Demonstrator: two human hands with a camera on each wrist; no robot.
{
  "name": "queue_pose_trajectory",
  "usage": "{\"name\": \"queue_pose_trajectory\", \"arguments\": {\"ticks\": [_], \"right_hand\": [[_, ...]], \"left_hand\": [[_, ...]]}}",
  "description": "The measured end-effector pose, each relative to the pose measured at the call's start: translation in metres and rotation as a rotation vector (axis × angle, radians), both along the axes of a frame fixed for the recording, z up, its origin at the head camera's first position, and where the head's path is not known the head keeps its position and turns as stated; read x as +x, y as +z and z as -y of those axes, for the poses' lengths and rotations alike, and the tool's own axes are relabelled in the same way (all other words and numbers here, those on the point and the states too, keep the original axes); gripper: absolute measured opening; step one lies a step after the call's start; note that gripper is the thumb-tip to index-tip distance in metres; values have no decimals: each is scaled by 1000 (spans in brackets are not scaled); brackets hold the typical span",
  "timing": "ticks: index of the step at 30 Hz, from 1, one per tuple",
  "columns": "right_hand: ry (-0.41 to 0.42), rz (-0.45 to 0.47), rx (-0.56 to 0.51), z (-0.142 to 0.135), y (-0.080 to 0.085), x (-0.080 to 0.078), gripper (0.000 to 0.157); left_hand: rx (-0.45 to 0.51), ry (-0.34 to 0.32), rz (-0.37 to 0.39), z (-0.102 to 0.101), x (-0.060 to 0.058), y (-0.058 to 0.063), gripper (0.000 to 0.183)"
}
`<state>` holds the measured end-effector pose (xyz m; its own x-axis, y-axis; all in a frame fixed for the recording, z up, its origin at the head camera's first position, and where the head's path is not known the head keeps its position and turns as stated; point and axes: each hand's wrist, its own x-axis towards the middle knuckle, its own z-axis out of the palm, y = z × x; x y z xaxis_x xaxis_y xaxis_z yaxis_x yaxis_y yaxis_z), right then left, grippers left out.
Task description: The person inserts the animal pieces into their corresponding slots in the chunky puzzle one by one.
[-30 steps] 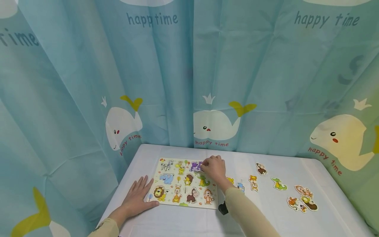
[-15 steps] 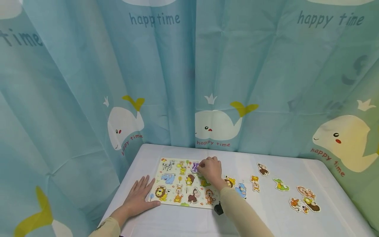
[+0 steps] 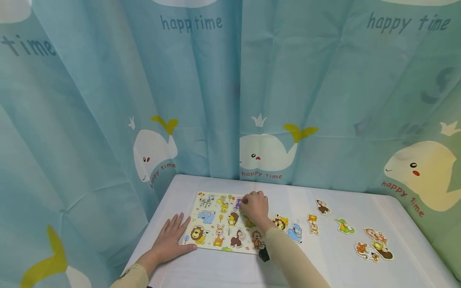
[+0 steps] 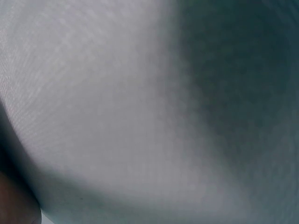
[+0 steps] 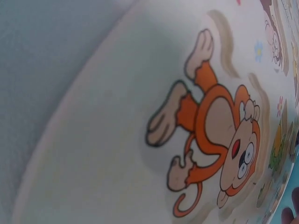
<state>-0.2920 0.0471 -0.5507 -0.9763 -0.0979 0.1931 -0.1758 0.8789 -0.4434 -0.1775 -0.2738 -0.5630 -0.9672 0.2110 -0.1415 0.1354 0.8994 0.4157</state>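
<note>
My right hand (image 3: 256, 206) reaches over the far right part of an animal puzzle board (image 3: 210, 245). Its curled fingers pinch a purple animal puzzle piece (image 3: 237, 204), mostly hidden behind them, at the top row's right end. Flat beside the board's near left corner lies my left hand (image 3: 173, 236), fingers spread and fingertips along the edge. In the right wrist view, a monkey picture (image 5: 217, 112) shows close up on the board, and some fingers (image 5: 290, 212) appear at the lower right. The left wrist view is mostly a blurred pale surface.
Loose pieces lie right of the board: a lion (image 3: 279, 222), a blue elephant (image 3: 295, 233), an orange animal (image 3: 313, 224), a brown animal (image 3: 323, 207) and a crocodile (image 3: 344, 226). Several more cluster near a hedgehog piece (image 3: 383, 251). A whale-print curtain (image 3: 201, 100) hangs behind the table.
My right hand has shifted a little left, bringing the purple piece over the purple picture on the board. The lion and elephant pieces show more now. My left hand stays put.
</note>
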Motion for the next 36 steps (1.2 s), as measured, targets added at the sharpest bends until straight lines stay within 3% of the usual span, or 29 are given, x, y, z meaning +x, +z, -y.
{"name": "queue_pose_trajectory", "arguments": {"ticks": [9,16,36], "right_hand": [[-23,-1,10,2,-3,-4,15],[-27,-1,1,2,0,-4,15],[-36,1,-12,3,-2,-2,14]], "left_hand": [[-3,3,-27,0,1,-4,111],[-12,-5,-9,-1,1,1,109],[-7,-12,-8,0,-1,0,108]]}}
